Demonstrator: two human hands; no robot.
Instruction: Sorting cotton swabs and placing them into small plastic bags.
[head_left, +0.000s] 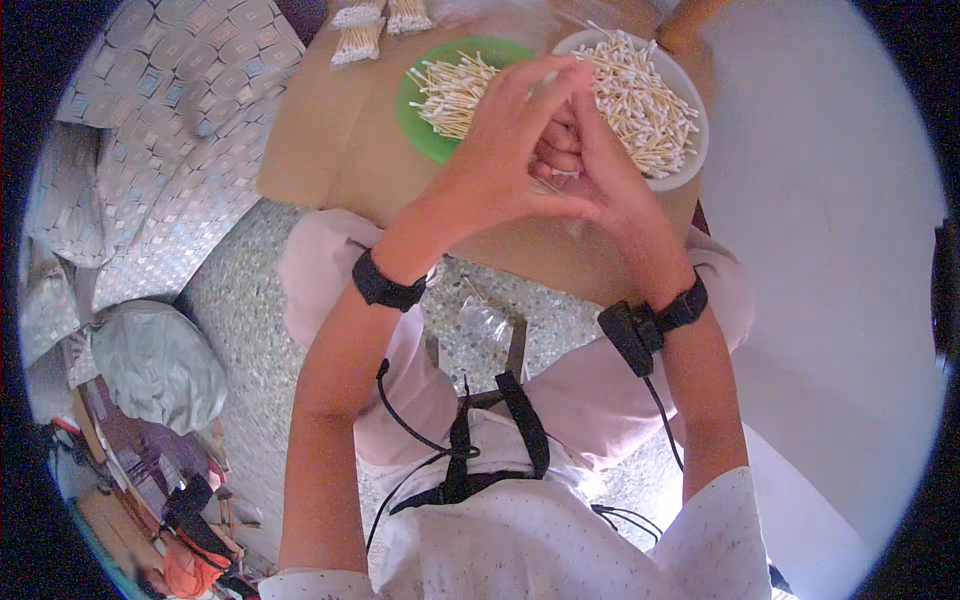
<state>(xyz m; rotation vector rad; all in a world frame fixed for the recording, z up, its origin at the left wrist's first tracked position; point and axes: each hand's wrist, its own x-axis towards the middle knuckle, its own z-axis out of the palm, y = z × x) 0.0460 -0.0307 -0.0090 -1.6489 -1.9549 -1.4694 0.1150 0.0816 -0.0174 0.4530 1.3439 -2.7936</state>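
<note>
From the head view, your left hand [505, 150] and right hand [590, 165] press together over the middle of the brown table [320, 130], fingers curled around a few cotton swabs [548, 186], between the green plate [425, 135] and the white bowl [690, 160] at its far edge.

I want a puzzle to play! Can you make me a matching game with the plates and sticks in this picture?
Things:
1. green plate
2. white bowl
3. bundled swabs
4. left hand

Places or states:
A. at the far edge of the board, left of both dishes
B. on the right, heaped with cotton swabs
C. pressed together with the right hand
D. left of the white bowl, holding a smaller pile

Pairs: 1-D, 2-B, 3-A, 4-C
</note>
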